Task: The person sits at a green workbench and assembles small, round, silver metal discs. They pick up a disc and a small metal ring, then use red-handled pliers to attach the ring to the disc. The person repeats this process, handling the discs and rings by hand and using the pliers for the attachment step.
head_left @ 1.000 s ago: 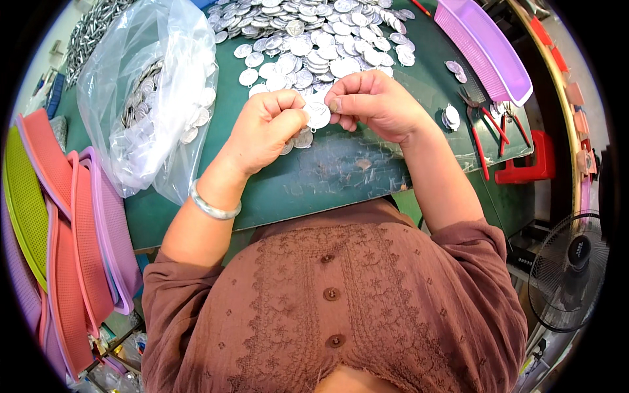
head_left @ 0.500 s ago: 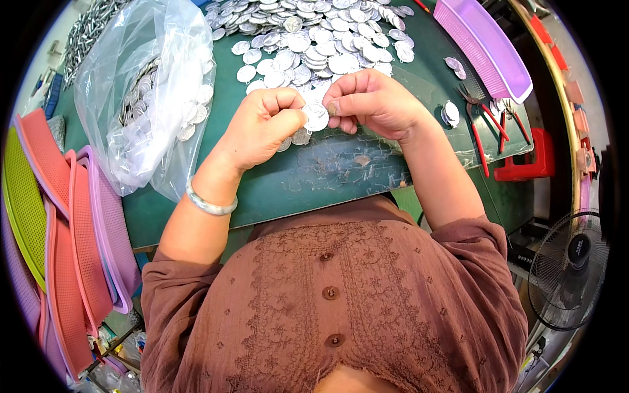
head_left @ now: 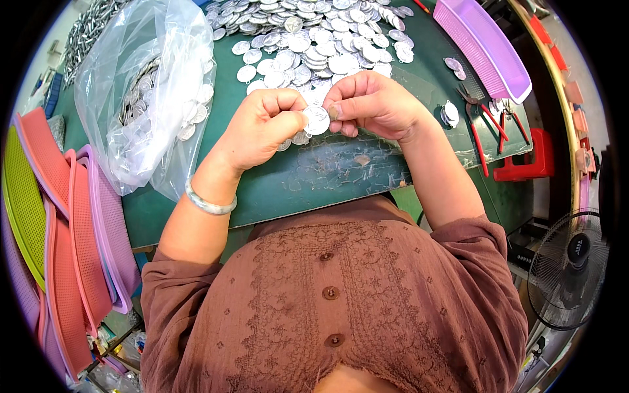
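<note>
A round silver medallion (head_left: 317,120) with a small loop at its lower edge is held over the near part of the green table. My left hand (head_left: 267,128) pinches its left edge between thumb and bent fingers. On the other side, the thumb and fingers of my right hand (head_left: 370,107) close on its right edge. A few more medallions (head_left: 300,138) lie on the table just below and behind the held one. Beyond my hands spreads a large heap of similar silver medallions (head_left: 314,49).
A clear plastic bag (head_left: 154,124) with medallions stands at left, beside stacked coloured baskets (head_left: 85,242). To the right are red-handled pliers (head_left: 477,131), a small pile of medallions (head_left: 449,114), a purple basket (head_left: 488,49), a red stool (head_left: 527,160) and a fan (head_left: 567,268).
The medallion has shifted very slightly and turned a little between my fingers. Both hands stay in nearly the same place.
</note>
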Tool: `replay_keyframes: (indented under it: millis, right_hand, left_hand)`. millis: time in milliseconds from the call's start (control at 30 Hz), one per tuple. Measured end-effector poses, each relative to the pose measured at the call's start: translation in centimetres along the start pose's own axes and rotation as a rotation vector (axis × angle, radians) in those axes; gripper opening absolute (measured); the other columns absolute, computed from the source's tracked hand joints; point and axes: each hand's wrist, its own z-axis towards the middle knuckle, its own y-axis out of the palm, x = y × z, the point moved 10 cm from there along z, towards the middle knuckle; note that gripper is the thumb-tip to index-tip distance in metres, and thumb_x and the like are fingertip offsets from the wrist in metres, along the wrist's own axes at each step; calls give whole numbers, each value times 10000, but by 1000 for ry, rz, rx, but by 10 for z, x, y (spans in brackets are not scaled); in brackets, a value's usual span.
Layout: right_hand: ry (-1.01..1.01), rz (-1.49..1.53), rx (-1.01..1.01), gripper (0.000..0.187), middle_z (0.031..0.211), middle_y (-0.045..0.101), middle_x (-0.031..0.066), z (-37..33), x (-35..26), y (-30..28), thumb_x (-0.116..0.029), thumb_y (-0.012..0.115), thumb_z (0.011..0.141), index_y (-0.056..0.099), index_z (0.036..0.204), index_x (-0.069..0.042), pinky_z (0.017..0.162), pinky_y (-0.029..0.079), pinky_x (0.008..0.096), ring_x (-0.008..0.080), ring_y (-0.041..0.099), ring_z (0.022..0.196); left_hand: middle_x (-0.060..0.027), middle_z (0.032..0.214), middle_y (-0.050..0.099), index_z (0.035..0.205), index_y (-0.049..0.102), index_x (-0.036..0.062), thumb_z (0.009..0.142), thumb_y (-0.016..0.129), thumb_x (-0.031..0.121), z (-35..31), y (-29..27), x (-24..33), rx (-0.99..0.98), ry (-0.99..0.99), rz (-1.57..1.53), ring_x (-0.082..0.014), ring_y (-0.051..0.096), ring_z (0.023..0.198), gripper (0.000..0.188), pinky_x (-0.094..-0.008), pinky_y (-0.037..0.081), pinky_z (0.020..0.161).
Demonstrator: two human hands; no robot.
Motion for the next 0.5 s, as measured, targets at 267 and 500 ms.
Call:
replay_keyframes:
  millis: [267,500]
  right_hand:
    - [-5,-19,-26,122,675,604,53,0,-1,2,-105,609,754,604,810,3,500,413,189,78,533,547]
    - [-6,-23,-37,126,692,609,54,0,0,3,-108,607,759,604,818,3,508,414,188,76,531,550]
  left_hand:
    - [71,584,436,661,526,41,764,517,65,-1,1,-1,-18,-5,-36,-6,343,518,106,-172,276,458]
    - [66,590,451,675,538,38,766,511,66,-1,2,1,-28,-13,-41,-9,359,523,99,-173,288,464]
